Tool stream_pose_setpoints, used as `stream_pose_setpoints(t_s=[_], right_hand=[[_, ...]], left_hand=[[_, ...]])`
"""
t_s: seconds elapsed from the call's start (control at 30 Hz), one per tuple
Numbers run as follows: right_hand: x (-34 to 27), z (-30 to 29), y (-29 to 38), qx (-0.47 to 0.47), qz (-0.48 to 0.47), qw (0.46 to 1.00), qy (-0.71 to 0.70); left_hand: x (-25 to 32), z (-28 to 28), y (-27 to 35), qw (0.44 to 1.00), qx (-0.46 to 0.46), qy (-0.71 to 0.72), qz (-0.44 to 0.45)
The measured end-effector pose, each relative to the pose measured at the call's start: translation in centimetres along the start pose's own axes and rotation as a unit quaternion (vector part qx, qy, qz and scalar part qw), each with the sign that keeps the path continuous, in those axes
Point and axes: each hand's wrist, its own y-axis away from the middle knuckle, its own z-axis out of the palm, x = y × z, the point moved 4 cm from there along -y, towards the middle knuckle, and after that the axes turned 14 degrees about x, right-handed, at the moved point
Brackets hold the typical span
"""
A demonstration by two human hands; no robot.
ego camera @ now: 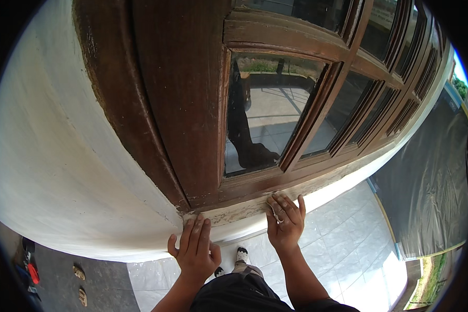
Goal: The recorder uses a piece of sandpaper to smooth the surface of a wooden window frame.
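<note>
My left hand (196, 247) rests its fingertips on the left end of a worn window sill (238, 214), by the corner where the white wall (101, 202) meets the brown wooden window frame (179, 117). That hand holds nothing, and its thumb stands apart from the fingers. Farther right, my right hand (286, 220) presses a small pale sheet (273, 210) against the sill's edge. Only the sheet's rim shows beside the fingers, so its material is unclear. White dust coats the fingers of both hands. The sill's paint looks patchy and scuffed.
Glass panes (269, 113) above the sill reflect the floor. Grey tiles (331, 234) lie below, with a sock-covered foot (242, 254) on them. Black plastic sheeting (425, 183) hangs at right. Sandals (82, 297) sit on dark ground at lower left, near a red object (33, 273).
</note>
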Motion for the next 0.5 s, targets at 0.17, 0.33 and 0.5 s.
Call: stream_pose_setpoints(t_s=[0.17, 0.33, 0.5], right_hand=[[-8.4, 2.4, 0.7, -0.071, -0.078, 0.987, -0.121], [0.9, 0.2, -0.7, 0.023, -0.041, 0.999, -0.025], [-7.5, 2.6, 0.6, -0.002, 0.015, 0.994, -0.110]], left_hand=[[-0.6, -0.1, 0.1, 1.000, 0.008, 0.011, -0.008], [-0.7, -0.1, 0.0, 1.000, 0.015, 0.000, 0.025], [-0.7, 0.0, 0.1, 1.000, 0.008, 0.009, 0.014]])
